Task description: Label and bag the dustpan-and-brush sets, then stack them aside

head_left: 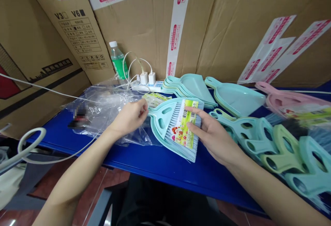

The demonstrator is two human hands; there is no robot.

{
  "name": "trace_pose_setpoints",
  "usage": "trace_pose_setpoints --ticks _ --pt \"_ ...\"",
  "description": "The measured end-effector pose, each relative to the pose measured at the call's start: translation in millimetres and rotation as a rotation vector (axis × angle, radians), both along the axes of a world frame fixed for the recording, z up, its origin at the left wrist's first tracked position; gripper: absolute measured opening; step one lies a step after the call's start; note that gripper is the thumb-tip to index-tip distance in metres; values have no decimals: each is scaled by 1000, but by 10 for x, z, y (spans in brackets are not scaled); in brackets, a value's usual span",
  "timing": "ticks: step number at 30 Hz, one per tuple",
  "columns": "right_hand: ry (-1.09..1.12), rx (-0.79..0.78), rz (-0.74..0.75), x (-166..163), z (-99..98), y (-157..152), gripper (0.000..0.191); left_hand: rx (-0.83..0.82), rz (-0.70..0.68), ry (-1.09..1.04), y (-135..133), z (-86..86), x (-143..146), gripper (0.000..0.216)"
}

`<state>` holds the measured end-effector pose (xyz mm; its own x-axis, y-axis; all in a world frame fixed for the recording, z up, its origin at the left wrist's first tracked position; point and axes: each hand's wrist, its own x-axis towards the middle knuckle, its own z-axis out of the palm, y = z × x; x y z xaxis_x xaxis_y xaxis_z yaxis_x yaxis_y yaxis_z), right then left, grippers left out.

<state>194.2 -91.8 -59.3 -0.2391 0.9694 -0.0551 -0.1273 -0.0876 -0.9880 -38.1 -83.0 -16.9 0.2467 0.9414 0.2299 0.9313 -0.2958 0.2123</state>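
Note:
A turquoise hand brush (162,119) with pale blue bristles lies in a matching dustpan (160,137), tilted over the table. My left hand (133,115) is closed around the handle end of the pair, which its fingers mostly hide. A yellow-green printed card label (184,129) lies across the bristles. My right hand (212,134) grips the label's right side, with thumb and index finger on its front; its other fingers are partly hidden. Behind the brush lies a stack of yellow-green labels (156,98), on or beside crumpled clear plastic bags (108,112).
Stacked turquoise dustpans (196,86) stand at the back, with another dustpan (239,96) beside them. Several brushes (279,146) crowd the right, near a pink dustpan set (289,98). A power strip (155,87), a bottle (118,60) and cardboard boxes (144,29) line the back.

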Motion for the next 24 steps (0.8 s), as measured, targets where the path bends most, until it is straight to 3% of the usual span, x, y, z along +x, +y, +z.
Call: trace_pose_setpoints --ticks 6,16,21,24 --pt "-33 43 34 -8 -36 -4 46 -166 -131 -244 -12 -72 50 10" --pt "-92 96 121 -39 -70 -24 42 -166 -215 -439 -54 -133 121 17" --pt "-93 49 94 -38 -91 -7 42 -194 -306 -305 -63 8 20 23" --pt "-65 -1 79 -36 -84 -8 45 -102 -177 -123 -22 153 -202 22"
